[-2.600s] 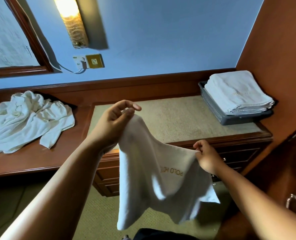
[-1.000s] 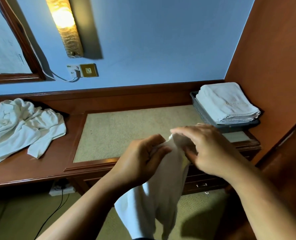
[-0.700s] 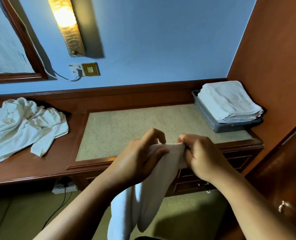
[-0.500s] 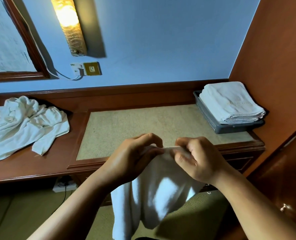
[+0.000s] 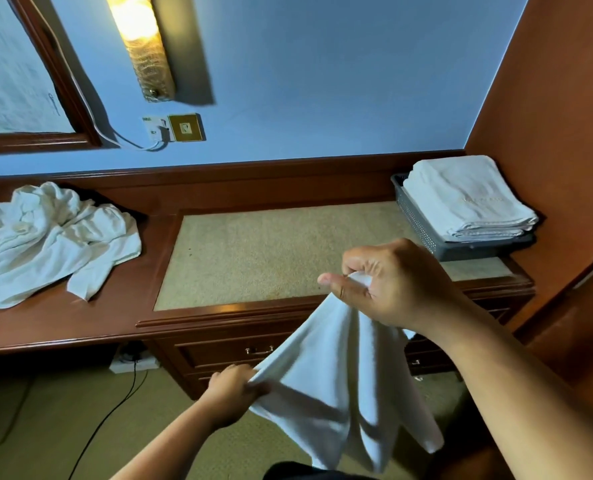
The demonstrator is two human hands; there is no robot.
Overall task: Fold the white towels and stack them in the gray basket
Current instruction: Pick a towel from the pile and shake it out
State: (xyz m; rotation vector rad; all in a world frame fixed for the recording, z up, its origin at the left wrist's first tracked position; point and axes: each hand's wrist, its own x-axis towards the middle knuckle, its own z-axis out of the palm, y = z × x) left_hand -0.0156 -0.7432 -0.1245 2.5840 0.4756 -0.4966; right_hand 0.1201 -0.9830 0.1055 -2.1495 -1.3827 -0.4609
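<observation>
I can't read a single word here. The top folded towel (image 5: 468,199) in the gray basket (image 5: 413,216), at the right end of the dresser top (image 5: 271,251), carries a faint gold embroidered line (too pale for me to spell out). The wall socket (image 5: 156,128) beside the brass switch plate (image 5: 186,127) bears tiny marks, equally illegible.

Your right hand (image 5: 392,282) hides the towel (image 5: 340,375) corner it grips. The gold lettering on the folded stack (image 5: 468,199) at right is too faint to read, and the crumpled pile (image 5: 45,237) runs off the left edge.
</observation>
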